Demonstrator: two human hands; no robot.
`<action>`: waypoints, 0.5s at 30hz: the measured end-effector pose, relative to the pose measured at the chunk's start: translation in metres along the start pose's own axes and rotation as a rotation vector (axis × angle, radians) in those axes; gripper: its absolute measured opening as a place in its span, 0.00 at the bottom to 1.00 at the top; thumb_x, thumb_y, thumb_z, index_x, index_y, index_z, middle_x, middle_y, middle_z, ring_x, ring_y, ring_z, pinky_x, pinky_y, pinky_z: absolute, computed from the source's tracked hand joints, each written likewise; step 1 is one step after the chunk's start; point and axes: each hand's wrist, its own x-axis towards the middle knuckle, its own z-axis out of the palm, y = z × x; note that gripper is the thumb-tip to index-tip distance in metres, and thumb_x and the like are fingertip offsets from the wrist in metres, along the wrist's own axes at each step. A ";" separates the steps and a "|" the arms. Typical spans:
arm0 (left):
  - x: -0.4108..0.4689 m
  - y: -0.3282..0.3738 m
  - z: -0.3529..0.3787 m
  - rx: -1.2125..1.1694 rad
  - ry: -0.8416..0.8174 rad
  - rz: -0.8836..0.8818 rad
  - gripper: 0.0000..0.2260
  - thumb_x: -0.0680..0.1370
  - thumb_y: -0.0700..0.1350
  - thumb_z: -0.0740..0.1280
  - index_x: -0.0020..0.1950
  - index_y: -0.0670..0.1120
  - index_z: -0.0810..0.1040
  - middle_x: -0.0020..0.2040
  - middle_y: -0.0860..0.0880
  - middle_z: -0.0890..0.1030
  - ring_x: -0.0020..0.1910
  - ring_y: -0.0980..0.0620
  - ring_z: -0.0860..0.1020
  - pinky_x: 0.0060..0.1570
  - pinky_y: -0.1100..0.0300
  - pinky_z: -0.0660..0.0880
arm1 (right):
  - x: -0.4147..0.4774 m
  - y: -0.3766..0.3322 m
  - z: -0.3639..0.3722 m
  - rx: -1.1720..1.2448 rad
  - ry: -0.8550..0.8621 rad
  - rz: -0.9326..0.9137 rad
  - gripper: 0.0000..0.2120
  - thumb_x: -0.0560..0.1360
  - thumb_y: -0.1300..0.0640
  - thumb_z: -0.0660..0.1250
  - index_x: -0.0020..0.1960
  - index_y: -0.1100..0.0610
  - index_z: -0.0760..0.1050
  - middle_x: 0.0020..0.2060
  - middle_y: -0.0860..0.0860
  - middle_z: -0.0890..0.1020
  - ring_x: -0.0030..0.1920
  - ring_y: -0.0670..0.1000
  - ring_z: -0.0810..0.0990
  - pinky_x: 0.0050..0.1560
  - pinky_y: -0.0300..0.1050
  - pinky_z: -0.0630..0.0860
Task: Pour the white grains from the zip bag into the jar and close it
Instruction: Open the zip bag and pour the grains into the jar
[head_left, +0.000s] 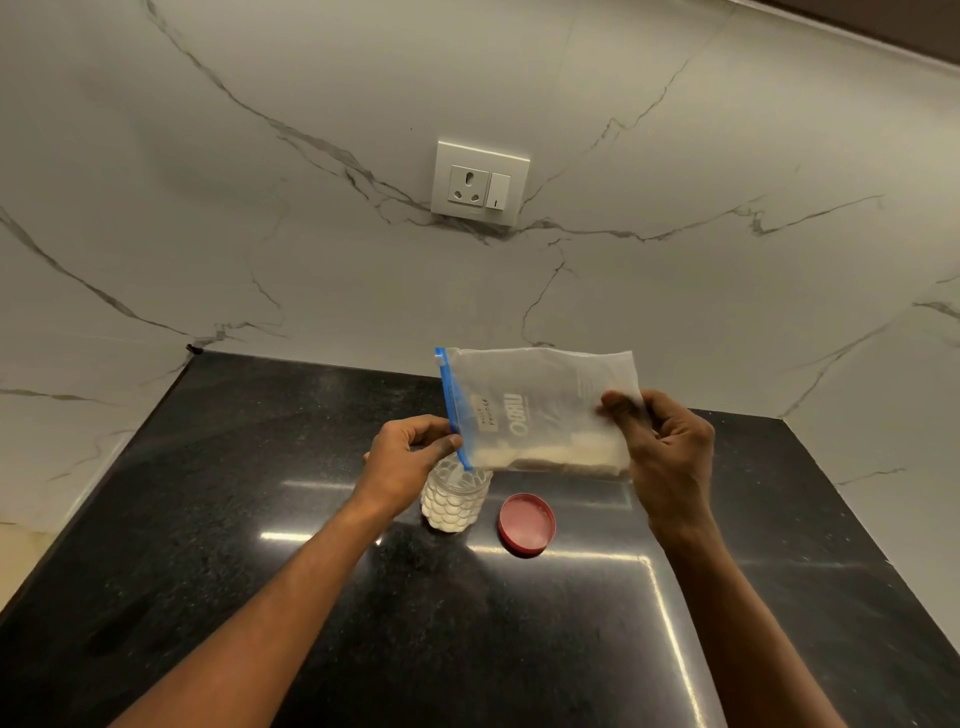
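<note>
Your left hand (410, 457) pinches the blue-zipped mouth of the clear plastic zip bag (540, 410); your right hand (670, 457) grips its other end. White grains (550, 458) sit along its lower edge, above the open clear dimpled jar (454, 501) on the black polished desk (208, 519), red round lid (526, 524) just beside.

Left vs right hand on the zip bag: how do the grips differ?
The left hand pinches the zip bag at its blue zipper end, just above the open jar. The right hand grips the bag's opposite, closed end, off to the jar's right. Both hold the bag sideways above the counter.
</note>
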 end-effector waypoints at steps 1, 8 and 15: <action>0.000 0.001 0.000 -0.003 -0.003 0.002 0.07 0.80 0.42 0.74 0.58 0.48 0.87 0.53 0.53 0.89 0.55 0.56 0.87 0.60 0.51 0.84 | 0.000 0.000 0.000 0.005 0.008 0.003 0.08 0.79 0.50 0.72 0.47 0.53 0.85 0.42 0.52 0.87 0.43 0.58 0.86 0.42 0.64 0.83; 0.003 0.004 0.001 0.009 -0.016 0.012 0.08 0.81 0.41 0.73 0.59 0.48 0.87 0.54 0.52 0.89 0.55 0.56 0.87 0.59 0.54 0.83 | 0.002 0.002 -0.001 0.015 0.000 0.004 0.07 0.79 0.50 0.72 0.48 0.52 0.85 0.43 0.49 0.88 0.43 0.52 0.86 0.41 0.53 0.84; 0.003 0.003 0.001 0.009 -0.015 0.006 0.07 0.81 0.41 0.73 0.57 0.50 0.87 0.53 0.53 0.89 0.54 0.58 0.87 0.55 0.59 0.83 | -0.001 0.004 0.001 -0.017 -0.002 -0.022 0.06 0.80 0.49 0.71 0.48 0.50 0.85 0.43 0.49 0.87 0.42 0.55 0.86 0.38 0.54 0.83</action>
